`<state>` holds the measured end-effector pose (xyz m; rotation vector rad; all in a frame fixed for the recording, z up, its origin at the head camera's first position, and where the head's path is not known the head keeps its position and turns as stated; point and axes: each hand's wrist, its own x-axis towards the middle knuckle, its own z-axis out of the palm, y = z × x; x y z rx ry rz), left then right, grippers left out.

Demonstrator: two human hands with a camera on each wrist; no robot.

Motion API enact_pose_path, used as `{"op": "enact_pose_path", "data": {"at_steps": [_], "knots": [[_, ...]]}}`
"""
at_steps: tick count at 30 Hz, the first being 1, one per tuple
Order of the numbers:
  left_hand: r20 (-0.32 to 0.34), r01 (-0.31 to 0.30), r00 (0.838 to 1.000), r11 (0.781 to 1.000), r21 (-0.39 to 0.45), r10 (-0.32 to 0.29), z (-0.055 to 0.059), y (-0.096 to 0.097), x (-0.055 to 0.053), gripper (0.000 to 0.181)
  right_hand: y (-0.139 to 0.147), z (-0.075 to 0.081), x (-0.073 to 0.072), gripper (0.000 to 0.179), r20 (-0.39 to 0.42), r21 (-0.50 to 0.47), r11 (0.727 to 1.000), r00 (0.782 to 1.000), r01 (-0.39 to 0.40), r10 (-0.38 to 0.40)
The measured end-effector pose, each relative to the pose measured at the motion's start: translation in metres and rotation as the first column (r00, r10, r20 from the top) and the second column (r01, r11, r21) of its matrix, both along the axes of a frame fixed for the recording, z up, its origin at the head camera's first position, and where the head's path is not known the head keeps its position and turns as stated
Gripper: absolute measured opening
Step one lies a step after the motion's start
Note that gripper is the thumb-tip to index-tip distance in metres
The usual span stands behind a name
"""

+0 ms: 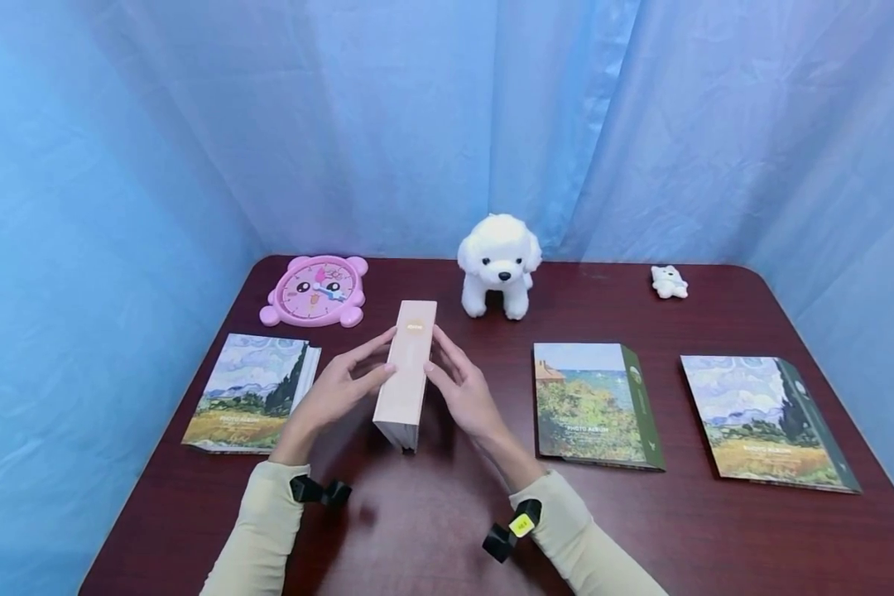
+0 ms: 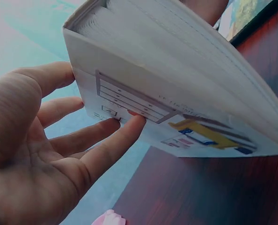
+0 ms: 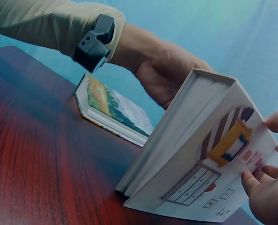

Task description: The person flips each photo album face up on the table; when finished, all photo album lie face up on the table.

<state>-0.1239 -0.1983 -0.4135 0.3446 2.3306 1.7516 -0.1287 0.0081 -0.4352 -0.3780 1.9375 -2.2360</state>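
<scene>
A thick photo album [image 1: 406,372] with a pale pink spine stands spine up on the table between my hands. Its white cover [image 3: 200,173] carries a printed drawing of drawers and a striped, yellow shape. My left hand [image 1: 335,389] presses the left cover with extended fingers spread along it, as the left wrist view shows. On the opposite cover, fingertips of my right hand [image 1: 465,397] touch near the spine. The album's white pages [image 2: 186,51] fan slightly between the covers.
A landscape-covered album [image 1: 246,389] lies left, below a pink toy clock [image 1: 316,290]. A white plush dog [image 1: 499,265] stands at the back. Rightward lie a green-spined album [image 1: 592,406] and another landscape album [image 1: 763,418]. A small white plush [image 1: 669,282] rests behind; blue curtains [image 1: 402,124] surround the table.
</scene>
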Motion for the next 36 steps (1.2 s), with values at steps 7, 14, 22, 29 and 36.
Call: {"op": "enact_pose_path", "data": {"at_steps": [7,14,22,29,36], "knots": [[-0.03,0.011,0.999,1.0,-0.013,-0.011,0.001,-0.01,0.001,0.054,-0.004,0.015,0.007,0.05,0.031,0.083,0.996,0.999,-0.031,0.029],[-0.129,-0.032,0.992,0.988,-0.15,0.012,0.009,-0.015,0.003,0.052,-0.011,-0.018,-0.006,0.055,0.034,0.193,0.98,0.999,-0.042,0.036],[-0.204,-0.098,0.979,0.909,-0.404,0.014,0.022,-0.02,0.002,0.058,-0.019,-0.03,-0.007,0.065,0.02,0.332,0.941,0.998,-0.067,0.064],[-0.164,-0.095,0.986,0.851,-0.516,0.011,0.031,-0.028,0.002,0.062,-0.023,-0.035,-0.006,0.069,-0.017,0.478,0.877,0.997,-0.054,0.071],[0.001,-0.031,0.999,0.887,-0.461,0.036,0.033,-0.037,0.002,0.064,-0.025,-0.032,-0.004,0.074,0.001,0.535,0.843,0.997,-0.061,0.071]]}}
